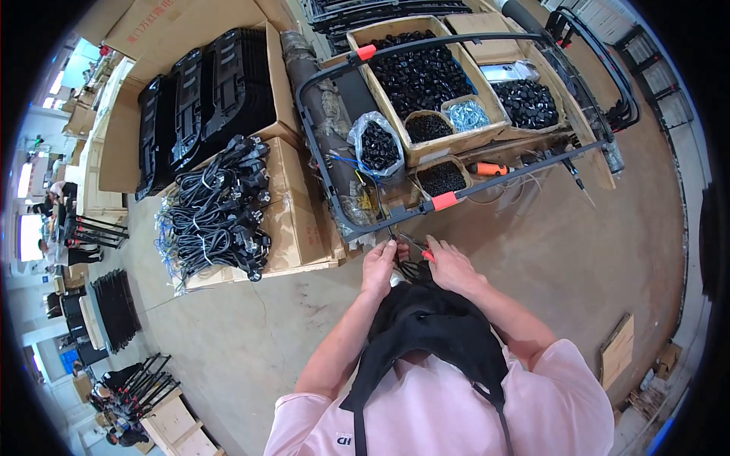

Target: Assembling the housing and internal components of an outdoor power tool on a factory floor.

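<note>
My left hand (378, 267) pinches a black cable (392, 234) at the near edge of a dark tubular frame (525, 172). My right hand (454, 267) is closed around red-handled pliers (429, 256), whose metal jaws point left toward the cable by my left fingers. More black cable hangs below my hands, against the black apron (426, 319). Red tape (443, 201) wraps the frame's near bar, and another red piece (366, 52) is on its far bar. Blue and yellow wires (357, 169) lie inside the frame's left corner. The exact contact of the jaws is too small to tell.
Bundled black power cords (217, 209) lie on a cardboard box (293, 216) at left, before a carton of black panels (220, 91). Wooden trays (498, 125) hold black parts and screws. A bag of black pieces (378, 147) and an orange-handled tool (488, 169) lie nearer.
</note>
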Tool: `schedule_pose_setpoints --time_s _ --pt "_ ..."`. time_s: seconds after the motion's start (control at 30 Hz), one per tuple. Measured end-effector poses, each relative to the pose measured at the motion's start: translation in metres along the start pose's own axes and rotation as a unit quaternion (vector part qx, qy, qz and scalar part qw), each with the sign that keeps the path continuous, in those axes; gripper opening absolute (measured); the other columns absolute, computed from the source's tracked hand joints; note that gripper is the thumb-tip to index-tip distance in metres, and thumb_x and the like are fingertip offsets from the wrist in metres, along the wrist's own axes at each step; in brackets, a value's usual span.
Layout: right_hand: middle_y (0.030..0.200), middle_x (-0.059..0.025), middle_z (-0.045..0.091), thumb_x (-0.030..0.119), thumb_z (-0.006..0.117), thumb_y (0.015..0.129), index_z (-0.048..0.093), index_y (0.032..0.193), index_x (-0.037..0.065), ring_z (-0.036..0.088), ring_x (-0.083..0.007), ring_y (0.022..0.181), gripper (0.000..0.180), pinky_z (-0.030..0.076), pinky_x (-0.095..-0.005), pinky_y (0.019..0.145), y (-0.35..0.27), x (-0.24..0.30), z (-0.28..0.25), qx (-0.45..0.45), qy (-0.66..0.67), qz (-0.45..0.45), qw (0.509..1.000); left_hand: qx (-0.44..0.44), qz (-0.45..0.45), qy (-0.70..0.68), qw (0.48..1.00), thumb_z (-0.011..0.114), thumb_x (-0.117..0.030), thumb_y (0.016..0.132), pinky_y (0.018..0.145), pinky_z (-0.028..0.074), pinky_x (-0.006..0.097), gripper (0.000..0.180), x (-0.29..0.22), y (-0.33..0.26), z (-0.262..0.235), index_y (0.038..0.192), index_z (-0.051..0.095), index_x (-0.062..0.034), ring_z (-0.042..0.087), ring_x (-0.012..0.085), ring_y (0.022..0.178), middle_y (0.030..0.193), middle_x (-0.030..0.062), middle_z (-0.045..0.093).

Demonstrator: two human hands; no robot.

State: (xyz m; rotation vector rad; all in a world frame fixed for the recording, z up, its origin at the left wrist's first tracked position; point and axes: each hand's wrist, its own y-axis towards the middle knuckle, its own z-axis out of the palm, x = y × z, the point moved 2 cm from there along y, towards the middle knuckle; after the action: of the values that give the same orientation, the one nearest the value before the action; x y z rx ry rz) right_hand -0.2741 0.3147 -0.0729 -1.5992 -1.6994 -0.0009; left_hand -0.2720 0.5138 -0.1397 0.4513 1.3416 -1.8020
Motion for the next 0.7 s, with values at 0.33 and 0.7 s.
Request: schedule_pose_setpoints --time_s 0.33,0.7 --pt "0.137 -0.0315 0.057 0.012 0.059 0.096 0.029 0.162 -0.004 0.058 -0.0479 0.126 0.075 0.049 -0.0553 0.108 0.007 -0.004 -0.001 0.071 -0.041 -0.062 0.995 -0.075 0.03 0.063 0.995 0.059 -0.026 0.111 0.088 0.056 0.032 0.03 0.014 0.004 0.005 0.125 0.069 -0.0012 0.07 0.0139 0.093 0.108 0.0063 0.076" --pt "0.135 -0.0292 0.058 0.011 0.059 0.088 0.026 0.165 -0.003 0.059 -0.0448 0.125 0.084 0.046 -0.0582 0.102 0.01 0.0 -0.012 0.093 -0.107 -0.1 0.985 -0.092 0.09 0.116 0.985 0.055 -0.023 0.113 0.088 0.056 0.031 0.032 0.011 0.0 0.018 0.127 0.067 0.0032 0.066 0.0125 0.093 0.108 0.0056 0.073"
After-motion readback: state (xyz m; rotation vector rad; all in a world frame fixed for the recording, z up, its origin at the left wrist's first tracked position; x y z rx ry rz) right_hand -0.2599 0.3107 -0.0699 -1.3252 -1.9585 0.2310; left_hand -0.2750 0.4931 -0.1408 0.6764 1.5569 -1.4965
